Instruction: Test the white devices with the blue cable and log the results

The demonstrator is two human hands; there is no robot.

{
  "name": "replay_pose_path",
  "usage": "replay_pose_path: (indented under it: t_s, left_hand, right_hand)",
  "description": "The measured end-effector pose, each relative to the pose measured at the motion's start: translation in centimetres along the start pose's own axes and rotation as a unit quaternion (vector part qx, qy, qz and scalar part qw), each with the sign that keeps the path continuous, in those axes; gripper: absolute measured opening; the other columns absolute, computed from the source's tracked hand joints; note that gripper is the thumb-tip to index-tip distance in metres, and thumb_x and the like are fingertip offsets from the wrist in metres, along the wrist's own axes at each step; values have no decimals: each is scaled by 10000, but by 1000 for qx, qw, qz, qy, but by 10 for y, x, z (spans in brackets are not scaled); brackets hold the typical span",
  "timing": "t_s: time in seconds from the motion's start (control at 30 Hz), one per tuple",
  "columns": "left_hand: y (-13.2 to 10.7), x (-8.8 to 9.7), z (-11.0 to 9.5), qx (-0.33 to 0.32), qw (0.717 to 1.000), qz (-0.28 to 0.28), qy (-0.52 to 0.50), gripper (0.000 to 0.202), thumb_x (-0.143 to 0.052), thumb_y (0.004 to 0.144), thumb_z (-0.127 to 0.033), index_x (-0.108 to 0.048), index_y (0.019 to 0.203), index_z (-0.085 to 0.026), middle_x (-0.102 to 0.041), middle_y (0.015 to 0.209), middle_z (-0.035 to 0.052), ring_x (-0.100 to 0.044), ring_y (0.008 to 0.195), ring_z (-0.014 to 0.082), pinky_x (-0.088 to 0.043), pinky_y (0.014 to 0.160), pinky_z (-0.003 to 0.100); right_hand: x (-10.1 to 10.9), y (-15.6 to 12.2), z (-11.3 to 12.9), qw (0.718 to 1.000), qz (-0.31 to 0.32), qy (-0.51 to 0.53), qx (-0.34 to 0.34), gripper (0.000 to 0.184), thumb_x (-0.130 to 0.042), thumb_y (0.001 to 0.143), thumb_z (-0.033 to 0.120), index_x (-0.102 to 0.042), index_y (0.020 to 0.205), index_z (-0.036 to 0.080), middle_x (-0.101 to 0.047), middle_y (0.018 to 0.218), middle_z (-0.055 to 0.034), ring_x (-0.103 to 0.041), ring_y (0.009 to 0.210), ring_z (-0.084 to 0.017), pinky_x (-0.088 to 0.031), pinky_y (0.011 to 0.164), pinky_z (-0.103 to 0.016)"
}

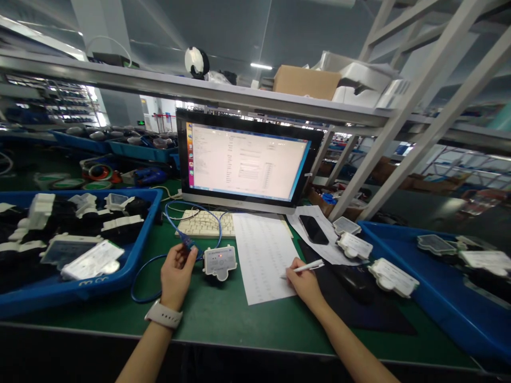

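My left hand [176,274] pinches the plug end of a blue cable [187,243], right beside a small white device [219,261] with a red light on the green mat. A white watch sits on that wrist. My right hand [304,281] grips a white pen [305,267], its tip resting on a printed sheet of paper [261,255] that lies in front of the monitor.
A lit monitor [245,162] and keyboard [205,223] stand behind the sheet. Blue trays of white devices flank me, one left [138,255], one right [447,298]. A phone [313,229], a black mouse [355,284] and loose devices [393,276] lie to the right. Slanted frame struts [399,127] rise at right.
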State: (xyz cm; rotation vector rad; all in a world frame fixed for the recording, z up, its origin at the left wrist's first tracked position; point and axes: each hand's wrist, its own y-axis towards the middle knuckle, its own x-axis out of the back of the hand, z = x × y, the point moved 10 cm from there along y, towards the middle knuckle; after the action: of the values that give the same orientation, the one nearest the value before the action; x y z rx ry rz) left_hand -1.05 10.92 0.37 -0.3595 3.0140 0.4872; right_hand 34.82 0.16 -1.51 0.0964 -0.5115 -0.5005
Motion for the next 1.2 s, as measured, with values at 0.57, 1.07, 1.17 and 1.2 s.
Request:
replay_pose_path:
  t_s: [0.57, 1.07, 1.17, 1.2]
  left_hand:
    - [1, 2, 4, -6, 1000, -1, 14, 444, -691, 618, -430, -567, 938, -149, -669, 890, 82, -650, 833, 195, -533, 793, 331]
    - [-1, 3, -2, 0, 1000, -12, 3, 445, -700, 583, -416, -567, 908, -143, -670, 845, 76, -649, 801, 190, -536, 764, 318]
    - [0, 2, -2, -2, 1000, -9, 4, 443, -697, 595, -418, -565, 916, -142, -670, 854, 80, -650, 810, 192, -535, 772, 324]
    - [0, 2, -2, -2, 1000, -8, 5, 444, -696, 598, -421, -565, 918, -142, -671, 859, 82, -650, 814, 194, -535, 777, 327]
  right_hand:
    - [-7, 2, 1, 1000, 19, -16, 13, 186, -470, 660, 346, -371, 537, 246, -475, 400, 52, -428, 398, -129, -342, 433, -240]
    - [-4, 2, 5, 999, 8, -27, 19, 188, -456, 661, 355, -370, 532, 249, -481, 406, 47, -437, 410, -132, -335, 440, -244]
    - [-3, 2, 6, 999, 5, -30, 21, 188, -458, 650, 350, -361, 524, 250, -452, 393, 53, -429, 413, -132, -329, 442, -243]
    - [-3, 2, 6, 999, 5, -31, 22, 187, -457, 647, 349, -359, 523, 250, -450, 393, 53, -430, 415, -133, -329, 443, -243]
